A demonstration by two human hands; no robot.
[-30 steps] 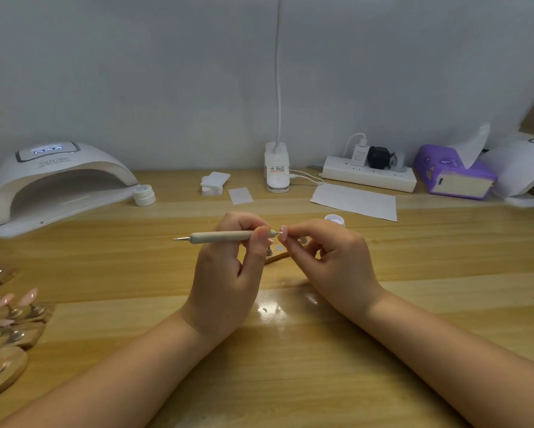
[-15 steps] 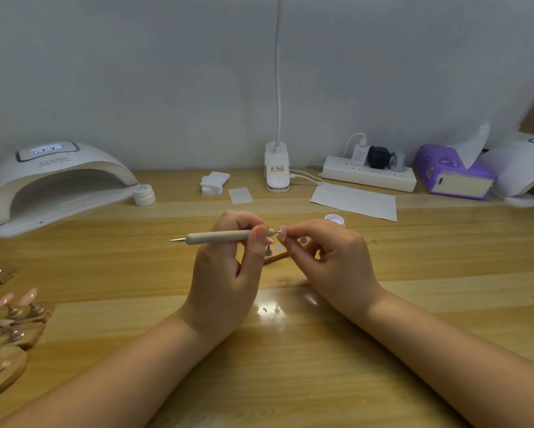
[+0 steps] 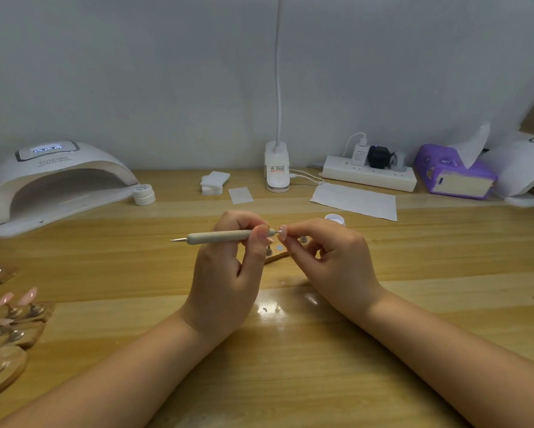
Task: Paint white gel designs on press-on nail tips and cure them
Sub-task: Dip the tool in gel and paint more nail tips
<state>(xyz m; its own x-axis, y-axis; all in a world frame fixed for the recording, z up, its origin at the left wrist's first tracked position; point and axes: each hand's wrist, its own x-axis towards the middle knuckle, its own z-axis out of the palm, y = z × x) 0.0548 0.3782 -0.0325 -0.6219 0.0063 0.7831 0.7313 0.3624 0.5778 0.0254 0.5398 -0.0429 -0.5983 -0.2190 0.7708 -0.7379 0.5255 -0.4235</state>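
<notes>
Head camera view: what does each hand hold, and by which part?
Left hand pinches the pen near its right end. Right hand pinches a nail tip; which part is hidden.

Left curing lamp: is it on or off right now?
On, apparently: the display atop the left curing lamp glows blue-white. Whether the curing lights inside are lit, cannot tell.

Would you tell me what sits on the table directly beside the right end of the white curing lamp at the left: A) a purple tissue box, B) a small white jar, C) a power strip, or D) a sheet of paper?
B: a small white jar stands against the right foot of the curing lamp; nothing else sits beside that end.
</notes>
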